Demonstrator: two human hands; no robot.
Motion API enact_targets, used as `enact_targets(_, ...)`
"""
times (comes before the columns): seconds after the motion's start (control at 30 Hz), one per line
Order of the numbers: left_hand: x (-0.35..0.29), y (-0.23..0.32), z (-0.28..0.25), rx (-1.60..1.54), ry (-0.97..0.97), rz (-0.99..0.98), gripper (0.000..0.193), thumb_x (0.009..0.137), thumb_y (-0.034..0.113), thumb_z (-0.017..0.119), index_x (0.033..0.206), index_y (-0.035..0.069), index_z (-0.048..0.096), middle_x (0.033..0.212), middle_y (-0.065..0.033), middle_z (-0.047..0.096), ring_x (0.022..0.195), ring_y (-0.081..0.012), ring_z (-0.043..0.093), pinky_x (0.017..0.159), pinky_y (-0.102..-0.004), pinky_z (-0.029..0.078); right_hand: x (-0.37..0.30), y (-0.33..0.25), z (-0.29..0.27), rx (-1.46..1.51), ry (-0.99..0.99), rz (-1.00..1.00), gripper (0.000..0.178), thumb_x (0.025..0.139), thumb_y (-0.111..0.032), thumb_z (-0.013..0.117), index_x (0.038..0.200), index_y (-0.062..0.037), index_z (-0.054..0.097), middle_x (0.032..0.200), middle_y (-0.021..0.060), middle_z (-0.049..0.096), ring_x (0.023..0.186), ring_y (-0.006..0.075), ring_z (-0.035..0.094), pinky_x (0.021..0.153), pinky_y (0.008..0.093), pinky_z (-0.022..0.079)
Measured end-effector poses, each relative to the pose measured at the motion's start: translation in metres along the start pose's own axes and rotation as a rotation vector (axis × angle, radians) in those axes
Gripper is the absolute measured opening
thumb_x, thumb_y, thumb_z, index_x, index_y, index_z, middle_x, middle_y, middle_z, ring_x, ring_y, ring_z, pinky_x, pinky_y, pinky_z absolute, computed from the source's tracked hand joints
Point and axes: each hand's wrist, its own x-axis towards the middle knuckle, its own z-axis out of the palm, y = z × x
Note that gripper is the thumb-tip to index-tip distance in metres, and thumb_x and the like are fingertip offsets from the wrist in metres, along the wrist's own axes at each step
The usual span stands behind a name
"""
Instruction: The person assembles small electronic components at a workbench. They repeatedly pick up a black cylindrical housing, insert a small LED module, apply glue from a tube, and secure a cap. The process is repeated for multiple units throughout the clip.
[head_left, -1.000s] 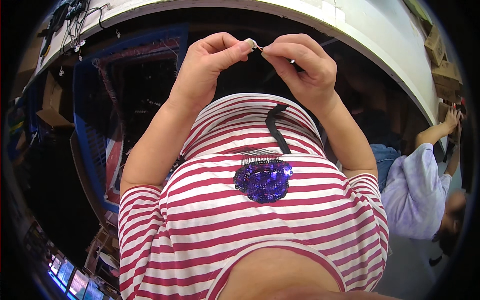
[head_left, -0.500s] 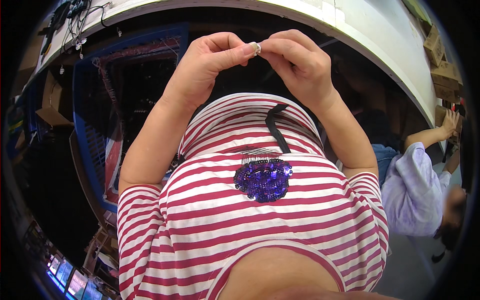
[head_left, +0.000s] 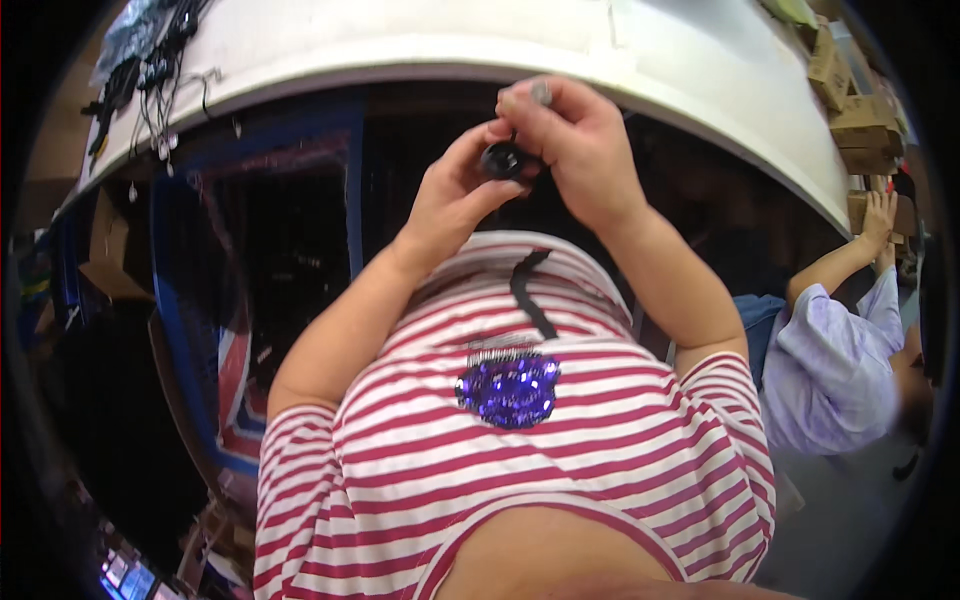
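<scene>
Close to the edge of the white bench, my two hands meet. In my left hand [head_left: 458, 190] sits a small black round piece [head_left: 502, 160] with a ring-like end, its kind unclear, gripped between thumb and fingers. My right hand [head_left: 590, 150] is just above and right of it, closed in a pinch. A small pale grey-white bit [head_left: 541, 93] shows at its thumb and finger; I cannot tell what it is. The right fingertips come very near the black piece, and whether they touch it is hidden.
The white bench [head_left: 420, 35] curves across the top, with a bundle of black cables [head_left: 165, 70] at its left. Below it stands a blue crate [head_left: 355, 190] holding dark items. Cardboard boxes [head_left: 865, 130] are stacked at right, near another person in a pale lilac top [head_left: 835, 370].
Both hands held a small white piece between their fingertips before. Now my left hand holds the black round piece, and the hands overlap more closely. The bench edge sits lower in view.
</scene>
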Motion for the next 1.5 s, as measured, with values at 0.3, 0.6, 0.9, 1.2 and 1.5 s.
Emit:
enact_targets(0.3, 0.016, 0.051, 0.006, -0.053, 0.184, 0.054, 0.016, 0.074, 0.011, 0.060, 0.086, 0.002, 0.055, 0.072, -0.0022, 0.054, 0.060, -0.0055, 0.045, 0.056, -0.0181, 0.035, 0.007, -0.015, -0.015, -1.047, -0.466, -1.069, 0.015, 0.070, -0.009, 0.061, 0.085, -0.0117, 0.066, 0.084, 0.0007, 0.063, 0.077, 0.0146, 0.061, 0.078, 0.0341, 0.050)
enact_targets(0.6, 0.021, 0.076, 0.002, 0.065, 0.237, 0.096, 0.013, 0.077, 0.007, 0.059, 0.088, 0.004, 0.052, 0.063, -0.0001, 0.049, 0.049, -0.0039, 0.038, 0.051, -0.0178, 0.033, 0.168, -0.061, -0.092, -1.474, 0.528, -0.349, 0.027, 0.080, -0.028, 0.057, 0.100, -0.0091, 0.060, 0.093, 0.0128, 0.062, 0.089, 0.0298, 0.059, 0.079, 0.0401, 0.045)
enact_targets(0.9, 0.032, 0.091, -0.014, 0.372, 0.348, 0.020, 0.024, 0.072, 0.002, 0.066, 0.095, 0.000, 0.057, 0.071, 0.0032, 0.049, 0.060, -0.0023, 0.044, 0.052, -0.0163, 0.034, 0.151, -0.065, -0.061, -1.070, 0.098, -0.339, 0.026, 0.079, -0.028, 0.061, 0.081, -0.0015, 0.064, 0.068, 0.0063, 0.061, 0.063, 0.0126, 0.055, 0.060, 0.0257, 0.042)
enact_targets(1.2, 0.014, 0.074, -0.011, 0.312, 0.229, 0.003, 0.019, 0.074, 0.006, 0.068, 0.091, -0.001, 0.063, 0.078, -0.0041, 0.064, 0.071, -0.0075, 0.059, 0.064, -0.0185, 0.047, 0.018, -0.004, 0.006, -0.430, -0.109, -0.202, 0.016, 0.082, -0.017, 0.060, 0.081, -0.0006, 0.060, 0.064, 0.0054, 0.058, 0.057, 0.0090, 0.053, 0.052, 0.0222, 0.043)
enact_targets(1.5, -0.010, 0.066, -0.007, 0.418, 0.199, -0.026, 0.019, 0.072, 0.006, 0.071, 0.087, -0.002, 0.064, 0.074, -0.0048, 0.063, 0.068, -0.0081, 0.060, 0.061, -0.0193, 0.049, -0.006, 0.018, 0.012, -0.853, -0.084, -0.491, 0.020, 0.080, -0.020, 0.063, 0.072, -0.0040, 0.053, 0.058, 0.0088, 0.054, 0.047, 0.0214, 0.054, 0.043, 0.0289, 0.043)
